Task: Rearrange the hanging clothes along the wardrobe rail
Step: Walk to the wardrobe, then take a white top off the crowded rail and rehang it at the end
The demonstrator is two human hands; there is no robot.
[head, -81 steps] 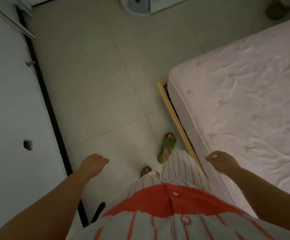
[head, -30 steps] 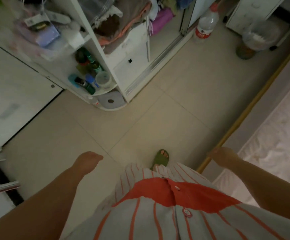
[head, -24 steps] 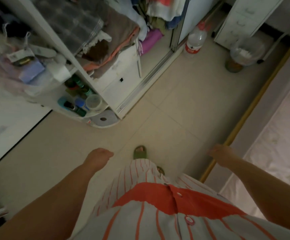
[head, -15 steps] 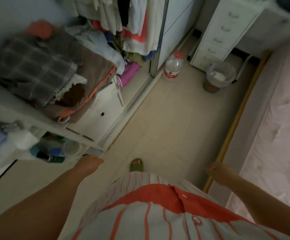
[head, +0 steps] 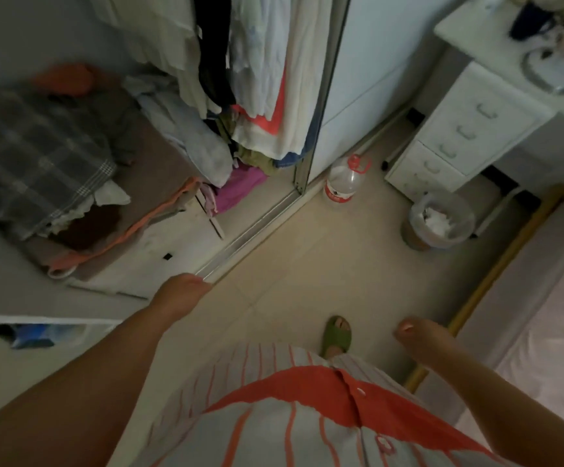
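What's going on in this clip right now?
A person stands on the tiled floor facing an open wardrobe. Neither the left hand nor the right hand holds anything; both hang low, apart from the hanging clothes. Nothing has been rearranged yet. A water bottle stands by the sliding door.

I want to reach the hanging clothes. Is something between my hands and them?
Nothing visible blocks the way. Both hands, left hand and right hand, hang empty over bare floor, and the hanging clothes show in the open wardrobe ahead. The folded pile lies left of them.
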